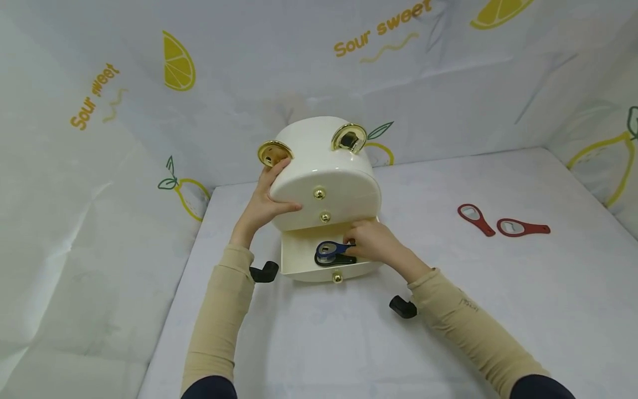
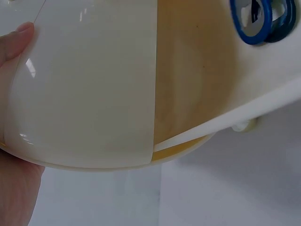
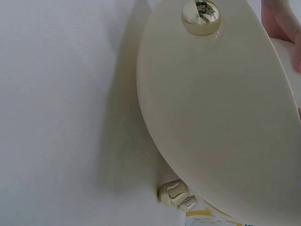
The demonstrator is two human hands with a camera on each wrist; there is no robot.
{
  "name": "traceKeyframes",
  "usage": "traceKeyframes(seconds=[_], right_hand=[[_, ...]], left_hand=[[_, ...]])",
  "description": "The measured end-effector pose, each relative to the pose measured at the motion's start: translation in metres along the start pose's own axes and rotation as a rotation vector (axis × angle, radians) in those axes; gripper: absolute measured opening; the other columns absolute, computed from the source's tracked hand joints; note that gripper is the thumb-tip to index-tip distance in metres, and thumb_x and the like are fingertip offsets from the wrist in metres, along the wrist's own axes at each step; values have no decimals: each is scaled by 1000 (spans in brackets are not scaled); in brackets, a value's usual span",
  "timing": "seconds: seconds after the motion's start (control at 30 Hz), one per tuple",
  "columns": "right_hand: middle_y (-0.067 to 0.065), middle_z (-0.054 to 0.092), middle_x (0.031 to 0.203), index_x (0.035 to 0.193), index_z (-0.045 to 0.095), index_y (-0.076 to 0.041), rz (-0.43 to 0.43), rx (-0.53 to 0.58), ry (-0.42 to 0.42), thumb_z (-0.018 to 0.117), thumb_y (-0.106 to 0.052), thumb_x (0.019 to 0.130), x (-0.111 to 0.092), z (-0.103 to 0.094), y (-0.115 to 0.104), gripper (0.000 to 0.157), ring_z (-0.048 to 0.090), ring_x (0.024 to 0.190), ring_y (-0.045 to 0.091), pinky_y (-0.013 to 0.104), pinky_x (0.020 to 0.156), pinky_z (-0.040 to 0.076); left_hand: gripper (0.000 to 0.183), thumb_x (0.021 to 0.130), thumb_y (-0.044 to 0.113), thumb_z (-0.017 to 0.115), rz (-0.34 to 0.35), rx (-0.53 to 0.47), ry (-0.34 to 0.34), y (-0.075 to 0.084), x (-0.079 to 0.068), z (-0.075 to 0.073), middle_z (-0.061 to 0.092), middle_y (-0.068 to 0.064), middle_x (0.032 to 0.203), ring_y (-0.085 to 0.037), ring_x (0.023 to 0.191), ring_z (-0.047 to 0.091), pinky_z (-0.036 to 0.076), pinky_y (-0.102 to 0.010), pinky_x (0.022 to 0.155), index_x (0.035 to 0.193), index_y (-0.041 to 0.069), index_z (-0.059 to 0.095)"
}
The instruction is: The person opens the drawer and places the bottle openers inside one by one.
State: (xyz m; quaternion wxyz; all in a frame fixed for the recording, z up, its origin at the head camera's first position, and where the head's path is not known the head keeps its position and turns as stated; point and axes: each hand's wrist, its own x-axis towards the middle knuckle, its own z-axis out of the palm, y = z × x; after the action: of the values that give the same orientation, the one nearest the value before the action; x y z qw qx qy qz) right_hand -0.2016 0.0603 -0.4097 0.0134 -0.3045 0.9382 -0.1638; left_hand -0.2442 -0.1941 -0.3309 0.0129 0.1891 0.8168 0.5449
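Observation:
A glossy white rounded drawer box with gold ears stands on the table, its bottom drawer pulled out. My left hand holds the box's upper left side, thumb across the front and fingers by the left gold ear. Reaching into the drawer, my right hand pinches the handle of a blue bottle opener. Under the blue one lies a black bottle opener. In the left wrist view, the blue ring shows inside the drawer. The right wrist view shows the drawer front, hiding the right fingers.
Two red bottle openers, one angled and one lying sideways, are on the table to the right. Behind the box rises a lemon-printed cloth. Gold knobs stick out from the box, including the drawer's knob.

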Motion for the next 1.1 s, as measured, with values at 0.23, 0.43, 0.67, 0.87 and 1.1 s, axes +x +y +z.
traceKeyframes(seconds=[0.23,0.43,0.67,0.87,1.1], right_hand=[[-4,65,84,92,72,-16,4,13,22,75,-27,76,-1,2,2,20,58,79,13,31,67,48],[0,68,86,96,71,-10,-26,147,38,72,-18,79,-5,-2,4,19,61,80,14,32,71,50],[2,69,85,100,70,-4,8,356,57,69,-17,82,-14,-11,8,21,60,78,12,28,70,48],[1,67,83,102,70,-5,64,470,102,69,-18,84,-28,-23,16,23,56,76,11,24,67,46],[2,66,88,106,69,-8,161,466,147,69,-23,85,-51,-34,50,27,53,78,15,25,67,45]], left_hand=[[93,66,-1,80,9,-1,0,2,0,1,22,-9,146,-29,112,43,41,-45,90,143,25,35],[93,66,0,80,-3,-4,0,2,0,2,21,-8,147,-29,112,44,41,-46,91,143,27,35],[93,66,0,80,-1,-1,0,2,0,2,20,-8,147,-29,113,43,40,-46,91,143,27,35],[93,66,0,80,5,-2,-1,1,0,1,20,-7,148,-29,113,43,40,-46,91,143,27,35],[93,67,1,80,-4,-2,-1,0,-1,0,20,-6,147,-28,112,43,41,-44,90,144,28,34]])
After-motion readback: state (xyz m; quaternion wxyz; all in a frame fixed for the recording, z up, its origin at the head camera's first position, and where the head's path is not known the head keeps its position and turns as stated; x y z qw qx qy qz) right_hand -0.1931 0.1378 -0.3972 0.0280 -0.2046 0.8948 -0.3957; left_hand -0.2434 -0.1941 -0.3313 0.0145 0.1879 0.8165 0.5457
